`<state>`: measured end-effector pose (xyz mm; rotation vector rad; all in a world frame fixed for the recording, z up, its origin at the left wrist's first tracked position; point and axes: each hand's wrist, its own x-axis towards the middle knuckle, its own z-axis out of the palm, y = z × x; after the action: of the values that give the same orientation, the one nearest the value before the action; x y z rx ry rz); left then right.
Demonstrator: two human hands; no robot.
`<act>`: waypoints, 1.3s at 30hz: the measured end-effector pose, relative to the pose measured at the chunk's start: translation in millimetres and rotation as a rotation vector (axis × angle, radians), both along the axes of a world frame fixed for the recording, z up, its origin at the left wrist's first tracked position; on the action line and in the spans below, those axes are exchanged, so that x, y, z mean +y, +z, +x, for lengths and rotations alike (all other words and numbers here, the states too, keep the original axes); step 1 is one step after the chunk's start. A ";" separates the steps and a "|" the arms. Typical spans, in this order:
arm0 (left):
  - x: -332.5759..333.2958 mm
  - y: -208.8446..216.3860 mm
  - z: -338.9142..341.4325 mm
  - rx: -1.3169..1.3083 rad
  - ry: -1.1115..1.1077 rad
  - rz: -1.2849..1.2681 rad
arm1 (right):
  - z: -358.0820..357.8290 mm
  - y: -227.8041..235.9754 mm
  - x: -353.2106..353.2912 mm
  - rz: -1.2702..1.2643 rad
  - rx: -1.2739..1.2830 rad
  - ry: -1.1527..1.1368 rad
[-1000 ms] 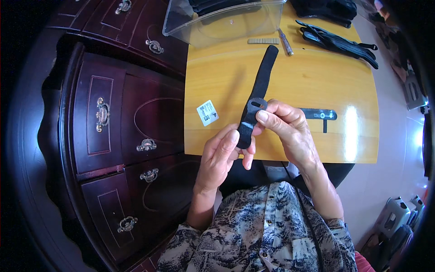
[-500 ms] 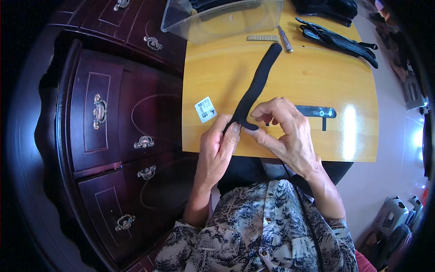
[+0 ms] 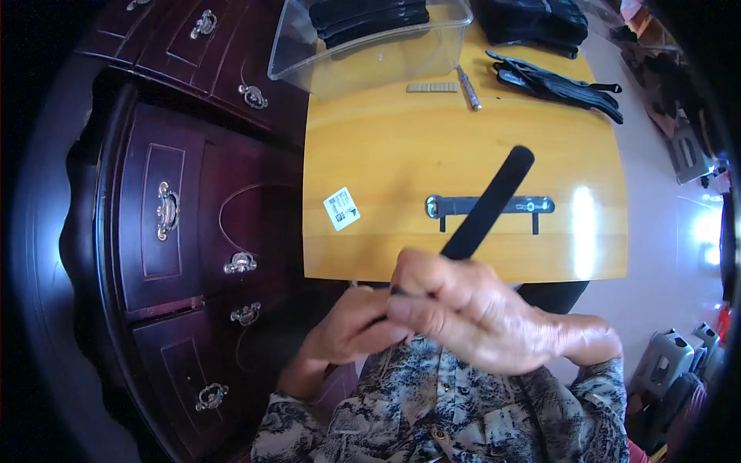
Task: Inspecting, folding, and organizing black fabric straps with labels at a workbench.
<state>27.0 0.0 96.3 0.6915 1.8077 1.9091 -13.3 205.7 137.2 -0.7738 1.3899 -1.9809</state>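
Observation:
Up close above the near edge of the table, I hold a black fabric strap (image 3: 494,199) with both hands. One rounded end sticks out up and to the right. My right hand (image 3: 482,312) is closed, its thumb and forefinger pinching the strap's lower part. Just to its left, my left hand (image 3: 347,328) is also closed at the strap's lower end; its fingertips are partly hidden and blurred. Beyond the hands, a dark flat band (image 3: 490,205) with two short black tabs lies on the table. A white printed label (image 3: 341,208) lies to the left.
The yellow table (image 3: 370,154) carries a clear plastic bin (image 3: 370,65) of folded black items, a ridged tan strip (image 3: 432,88) and a screwdriver-like tool (image 3: 469,91). Black straps (image 3: 556,89) and a black stack (image 3: 532,23) lie far right. Dark wooden drawers (image 3: 166,208) stand left.
Both hands have moved down toward my body with the strap. My right hand, apart from the strap before, now pinches it. The strap's free end has swung down and right.

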 end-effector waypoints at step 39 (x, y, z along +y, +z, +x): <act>12.5 -3.1 5.0 -0.344 0.195 0.588 | -21.9 3.5 -15.6 0.235 -0.144 0.029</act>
<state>32.0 12.4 93.2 0.3291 1.1381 2.5386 -35.2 190.1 140.7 -0.5309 1.4825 -1.7731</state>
